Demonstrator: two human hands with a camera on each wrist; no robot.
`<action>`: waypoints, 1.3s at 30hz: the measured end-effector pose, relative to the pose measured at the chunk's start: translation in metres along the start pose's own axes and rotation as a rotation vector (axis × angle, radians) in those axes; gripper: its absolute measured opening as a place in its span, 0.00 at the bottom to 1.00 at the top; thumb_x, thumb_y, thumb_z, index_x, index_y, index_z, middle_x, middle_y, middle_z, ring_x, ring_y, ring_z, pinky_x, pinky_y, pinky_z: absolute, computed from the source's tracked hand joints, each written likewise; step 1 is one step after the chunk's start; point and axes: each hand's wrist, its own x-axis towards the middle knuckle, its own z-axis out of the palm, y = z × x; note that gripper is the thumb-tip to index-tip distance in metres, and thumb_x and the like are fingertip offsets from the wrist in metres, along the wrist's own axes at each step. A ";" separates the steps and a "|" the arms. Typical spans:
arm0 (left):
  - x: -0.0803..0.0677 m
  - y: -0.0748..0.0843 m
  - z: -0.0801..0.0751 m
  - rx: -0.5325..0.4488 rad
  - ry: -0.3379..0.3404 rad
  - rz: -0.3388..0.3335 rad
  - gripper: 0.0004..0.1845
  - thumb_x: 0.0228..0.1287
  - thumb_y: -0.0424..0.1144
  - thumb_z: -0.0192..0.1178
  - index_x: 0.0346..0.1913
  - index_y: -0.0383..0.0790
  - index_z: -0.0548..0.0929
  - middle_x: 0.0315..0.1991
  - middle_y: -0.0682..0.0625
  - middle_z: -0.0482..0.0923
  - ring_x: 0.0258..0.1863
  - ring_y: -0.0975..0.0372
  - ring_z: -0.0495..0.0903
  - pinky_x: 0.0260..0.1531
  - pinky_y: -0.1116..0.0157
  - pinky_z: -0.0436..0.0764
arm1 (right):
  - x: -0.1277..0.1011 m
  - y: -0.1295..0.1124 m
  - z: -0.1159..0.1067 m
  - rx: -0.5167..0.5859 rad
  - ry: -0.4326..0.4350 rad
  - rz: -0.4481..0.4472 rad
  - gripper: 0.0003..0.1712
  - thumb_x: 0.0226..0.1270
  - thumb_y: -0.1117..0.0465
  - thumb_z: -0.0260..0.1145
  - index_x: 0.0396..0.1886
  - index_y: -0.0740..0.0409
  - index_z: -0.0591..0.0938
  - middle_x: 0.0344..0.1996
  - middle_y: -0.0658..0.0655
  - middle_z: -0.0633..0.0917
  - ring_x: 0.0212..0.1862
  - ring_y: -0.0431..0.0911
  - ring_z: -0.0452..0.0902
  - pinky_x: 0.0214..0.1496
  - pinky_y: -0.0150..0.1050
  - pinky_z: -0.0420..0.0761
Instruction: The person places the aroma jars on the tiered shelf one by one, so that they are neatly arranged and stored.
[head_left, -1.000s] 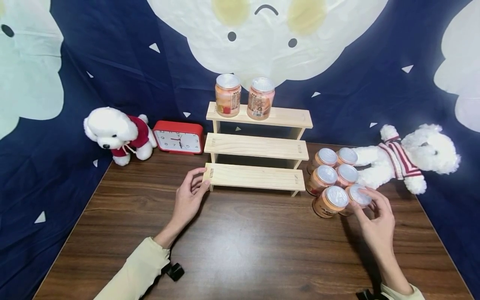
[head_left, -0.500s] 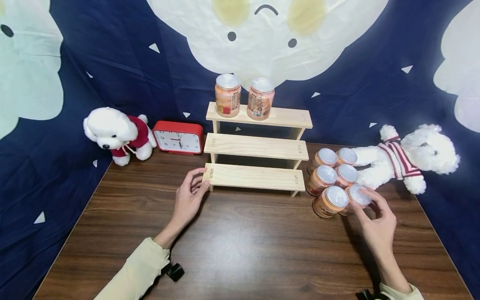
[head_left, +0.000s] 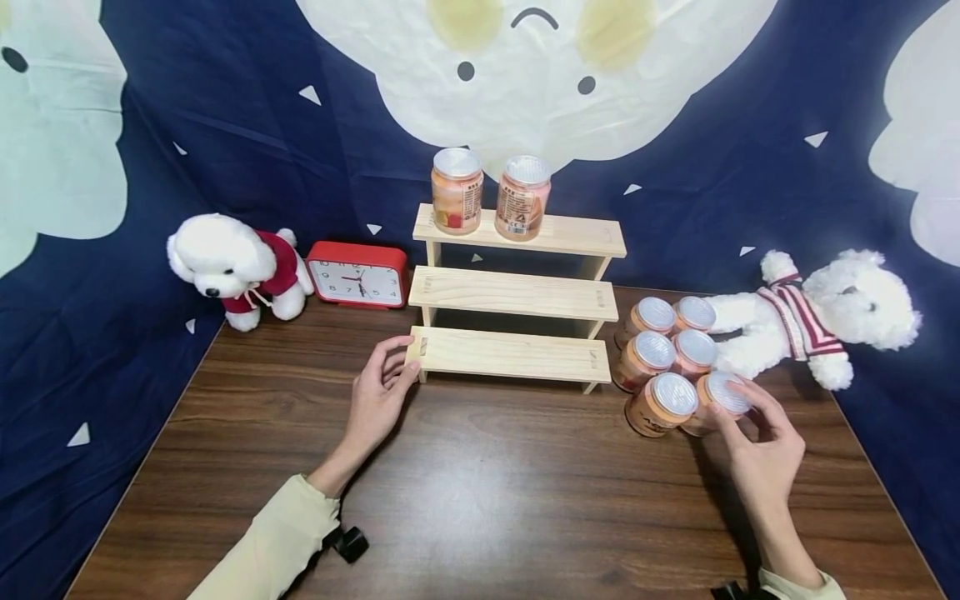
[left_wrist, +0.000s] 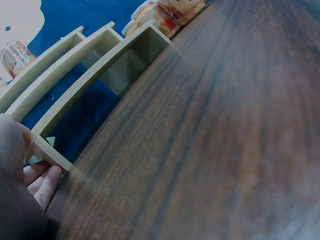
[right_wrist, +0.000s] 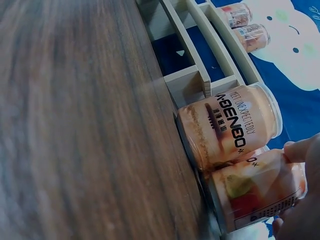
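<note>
In the head view my left hand grips the left end of a three-tier wooden stand at its lowest step; in the left wrist view, fingers curl beside the short end leg. My right hand holds an orange jar with a silver lid, thumb and fingers around its upper part. That jar is the front right one of a group beside the stand. Close by its left is another jar, which shows black lettering in the right wrist view. Two similar jars stand upright on the top step.
Behind the front pair are several more jars. A white plush dog in a striped top lies at right, its legs by the jars. At left are a red clock and a plush dog in red. A navy cloth backdrop hangs behind.
My right hand and the jar it holds have shifted slightly to the right, opening a small gap from the neighbouring lid. My left hand and the stand have stayed put.
</note>
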 end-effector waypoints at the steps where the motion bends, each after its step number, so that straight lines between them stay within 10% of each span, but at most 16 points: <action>1: 0.000 0.000 0.000 0.002 0.000 -0.001 0.22 0.80 0.30 0.67 0.72 0.38 0.81 0.58 0.34 0.90 0.53 0.64 0.88 0.53 0.76 0.87 | 0.000 0.000 0.000 0.036 0.009 -0.017 0.23 0.58 0.88 0.74 0.55 0.85 0.85 0.58 0.58 0.90 0.57 0.43 0.86 0.53 0.23 0.85; 11: 0.000 0.000 0.000 -0.011 0.000 0.008 0.21 0.80 0.30 0.67 0.71 0.37 0.81 0.57 0.33 0.90 0.51 0.68 0.87 0.52 0.77 0.87 | 0.004 -0.015 0.005 0.117 0.130 -0.238 0.19 0.52 0.88 0.74 0.46 0.92 0.83 0.52 0.61 0.92 0.59 0.49 0.86 0.62 0.31 0.82; 25: 0.002 -0.014 -0.001 -0.022 0.014 0.117 0.21 0.80 0.40 0.70 0.69 0.42 0.84 0.54 0.36 0.92 0.52 0.63 0.90 0.49 0.75 0.88 | 0.003 -0.052 0.008 0.288 0.184 -0.257 0.20 0.49 0.90 0.72 0.45 0.95 0.82 0.51 0.69 0.91 0.54 0.52 0.88 0.57 0.31 0.87; 39: 0.000 0.001 0.000 0.000 -0.004 0.002 0.21 0.80 0.31 0.67 0.72 0.38 0.81 0.58 0.34 0.90 0.51 0.70 0.87 0.53 0.77 0.87 | 0.003 -0.083 0.025 0.257 0.225 -0.327 0.21 0.49 0.83 0.77 0.43 0.93 0.83 0.50 0.70 0.92 0.49 0.49 0.88 0.46 0.27 0.82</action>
